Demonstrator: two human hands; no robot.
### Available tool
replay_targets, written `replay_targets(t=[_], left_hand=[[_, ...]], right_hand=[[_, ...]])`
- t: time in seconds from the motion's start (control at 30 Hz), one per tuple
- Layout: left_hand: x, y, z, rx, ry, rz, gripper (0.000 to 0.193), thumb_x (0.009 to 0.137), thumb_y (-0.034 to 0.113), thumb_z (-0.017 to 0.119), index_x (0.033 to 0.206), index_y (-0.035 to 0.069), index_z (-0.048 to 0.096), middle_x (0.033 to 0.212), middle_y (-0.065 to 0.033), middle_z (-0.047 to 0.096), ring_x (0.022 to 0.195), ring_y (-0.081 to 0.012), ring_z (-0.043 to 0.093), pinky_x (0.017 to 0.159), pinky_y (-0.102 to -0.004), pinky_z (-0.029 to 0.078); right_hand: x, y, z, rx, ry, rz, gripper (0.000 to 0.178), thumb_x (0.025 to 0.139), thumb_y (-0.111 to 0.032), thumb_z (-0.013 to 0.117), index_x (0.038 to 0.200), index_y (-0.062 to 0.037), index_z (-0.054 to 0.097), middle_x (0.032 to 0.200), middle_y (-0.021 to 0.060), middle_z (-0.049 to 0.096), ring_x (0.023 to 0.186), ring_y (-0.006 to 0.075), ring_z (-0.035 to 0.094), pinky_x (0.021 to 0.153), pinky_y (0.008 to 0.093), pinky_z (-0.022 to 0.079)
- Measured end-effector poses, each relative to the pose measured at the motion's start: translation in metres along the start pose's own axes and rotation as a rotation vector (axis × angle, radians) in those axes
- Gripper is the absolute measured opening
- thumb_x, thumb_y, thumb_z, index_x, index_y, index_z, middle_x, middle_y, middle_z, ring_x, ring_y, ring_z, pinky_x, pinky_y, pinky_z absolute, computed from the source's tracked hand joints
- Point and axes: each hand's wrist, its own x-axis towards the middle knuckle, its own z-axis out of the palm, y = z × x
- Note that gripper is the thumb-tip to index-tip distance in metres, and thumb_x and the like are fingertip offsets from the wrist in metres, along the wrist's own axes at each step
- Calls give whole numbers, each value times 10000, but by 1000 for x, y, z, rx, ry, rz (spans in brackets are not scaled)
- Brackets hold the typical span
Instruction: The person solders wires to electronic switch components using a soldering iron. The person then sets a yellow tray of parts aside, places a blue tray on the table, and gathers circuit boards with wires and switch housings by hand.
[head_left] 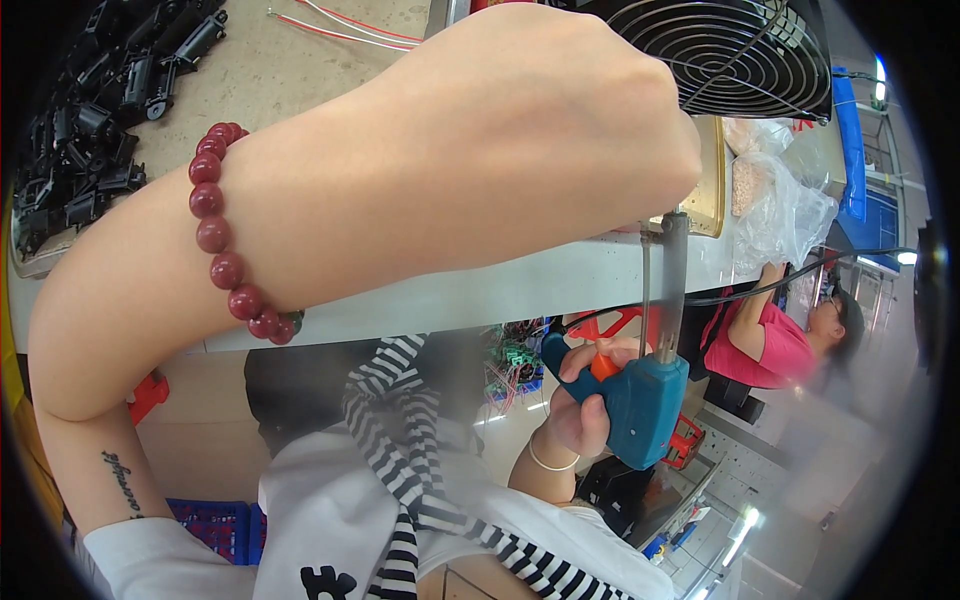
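Nearest the camera, the view is crossed by the bare left forearm, with the back of the left hand (pixel 590 120) turned toward the lens; the fingers are hidden beneath it, so whether they are spread, pressed together or pinching something cannot be told. Behind the arm, the surface (pixel 260 75) is seen, beige on top with a pale front edge. Below that edge, a white top (pixel 330 470) is worn, overlaid by black-and-white striped cloth (pixel 405 430). At the upper right, a black fan (pixel 740 50) with a round wire grille is placed just beyond the left hand, and at the far left black molded parts (pixel 85 130) are heaped together. Farther off at the right, a co-worker in a pink shirt (pixel 770 345) is seen. A teal gun-shaped tool (pixel 645 405) is gripped in the right hand (pixel 580 420), below the surface's edge in the view; its metal barrel (pixel 672 290) is pointed up toward the left hand, and whether the two touch cannot be told. Clear plastic bags (pixel 790 215) are gathered beside a yellowish tray (pixel 715 180). Smaller still, a dark red bead bracelet (pixel 213 235) is worn on the left arm, red and white wires (pixel 350 30) are laid on the surface, and the tool's orange trigger (pixel 603 365) is partly covered by the right fingers.
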Motion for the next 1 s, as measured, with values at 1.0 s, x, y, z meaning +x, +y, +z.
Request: replay_targets(t=[1.0], left_hand=[[0,-1,2,5,28,14,116,666,51,582,745,12,505,670,-103,516,627,-274,554,546,-353,442]], right_hand=[[-6,3,-6,63,26,-24,493,734,-202,627,1089,97,460,1045,202,481,567,200,538,478,264,393]])
